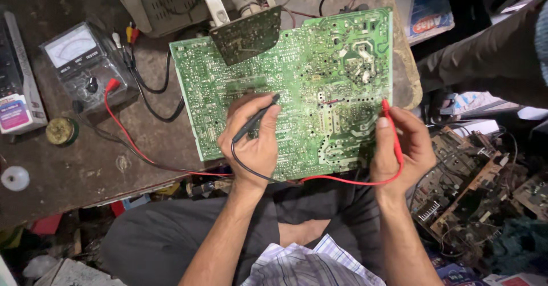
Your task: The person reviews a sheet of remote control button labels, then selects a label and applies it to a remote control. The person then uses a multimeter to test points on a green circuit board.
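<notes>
One large green circuit board [297,86], solder side up, lies tilted on the counter [85,160], its near edge overhanging toward the person's lap. A second, smaller dark board [246,33] stands at an angle against its far edge.

Two probes in use, one per hand. Left hand [254,140]: grip clamped on the black probe [257,119], held like a pen, tip touching the board near its middle. Right hand [406,146]: grip clamped on the red probe [390,120], thumb along the shaft, tip on the board's right edge. Hands well apart, both resting against the board.

Two leads: black lead [251,169] loops under the left hand; red lead [171,166] runs along the board's near edge and left across the counter to one meter [85,63], needle dial, grey, near the far left corner. Red plug seated in the meter; black cable beside it.

Left of the meter: one flat device [14,80] with a coloured label. Near the counter's left edge: one round tin [61,131] and one white tape roll [15,178].

Right of the person, below counter level: a heap of scrap boards [474,189], count unclear. Another person's sleeve [491,52] at upper right.
</notes>
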